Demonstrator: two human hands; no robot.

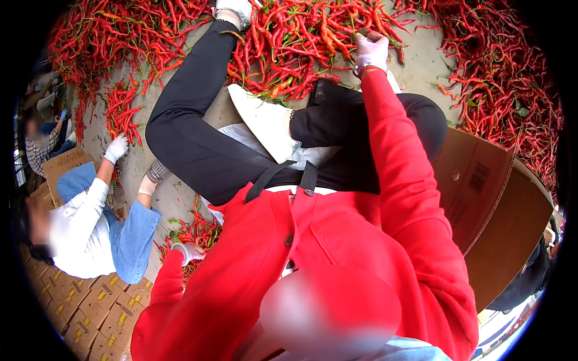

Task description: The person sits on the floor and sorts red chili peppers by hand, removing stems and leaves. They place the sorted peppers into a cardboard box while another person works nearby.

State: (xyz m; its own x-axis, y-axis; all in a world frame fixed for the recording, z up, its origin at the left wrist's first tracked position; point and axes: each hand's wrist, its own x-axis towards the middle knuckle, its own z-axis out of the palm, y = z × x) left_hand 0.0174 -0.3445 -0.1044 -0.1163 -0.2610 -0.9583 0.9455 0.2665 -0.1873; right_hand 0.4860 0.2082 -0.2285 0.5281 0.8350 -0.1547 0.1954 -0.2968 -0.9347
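Note:
In front of me lies a pile of long red chili peppers (289,49), some with green stems. My right hand (372,48), in a thin pale glove, reaches out to the right side of this pile. Its fingers are curled at the peppers; whether they grip one is not clear. My left hand (193,252), also gloved, is low beside my left hip at a smaller heap of chili peppers (198,228). My sleeve and body partly hide that heap, and the left fingertips are hard to make out.
Larger chili heaps lie at the upper left (113,40) and right (501,85). An open cardboard box (474,203) stands by my right side. A person in a white top (86,239) sits at left, gloved hand at peppers. Stacked cartons (90,316) fill the lower left.

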